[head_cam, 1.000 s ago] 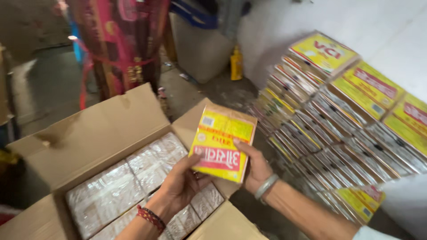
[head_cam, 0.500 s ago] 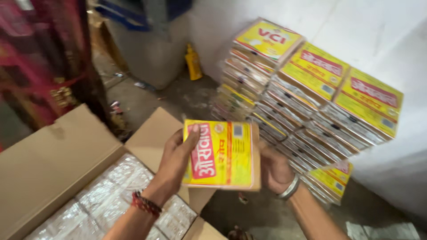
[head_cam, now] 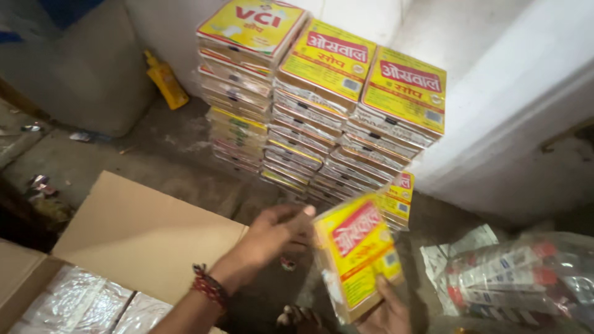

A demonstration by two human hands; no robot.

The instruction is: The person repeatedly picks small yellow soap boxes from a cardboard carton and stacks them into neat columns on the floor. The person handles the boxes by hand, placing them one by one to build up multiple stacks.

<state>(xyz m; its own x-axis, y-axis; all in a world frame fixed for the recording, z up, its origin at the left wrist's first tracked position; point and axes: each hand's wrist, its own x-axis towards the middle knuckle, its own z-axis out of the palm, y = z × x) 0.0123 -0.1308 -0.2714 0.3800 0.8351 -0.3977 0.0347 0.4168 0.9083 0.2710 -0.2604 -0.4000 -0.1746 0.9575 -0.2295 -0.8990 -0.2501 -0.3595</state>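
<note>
My right hand (head_cam: 385, 312) grips a flat yellow and red soap packet (head_cam: 357, 255) from below, holding it tilted near the bottom of the view. My left hand (head_cam: 272, 236), a red bead band at its wrist, hovers just left of the packet with fingers spread and holds nothing. Three tall stacks of the same kind of yellow packets (head_cam: 322, 105) stand against the white wall ahead. One more packet (head_cam: 398, 196) sits low at the foot of the stacks, just behind the held one.
An open cardboard box (head_cam: 142, 238) at lower left holds plastic-wrapped bundles (head_cam: 80, 306). A plastic bag of red and white items (head_cam: 513, 275) lies at lower right. A yellow bottle (head_cam: 165, 80) lies on the dirty concrete floor by a grey block (head_cam: 74, 68).
The view has swung right and toward the stacks. The packet has dropped lower and tilted. My left hand has let go of it and now only my right hand holds it.
</note>
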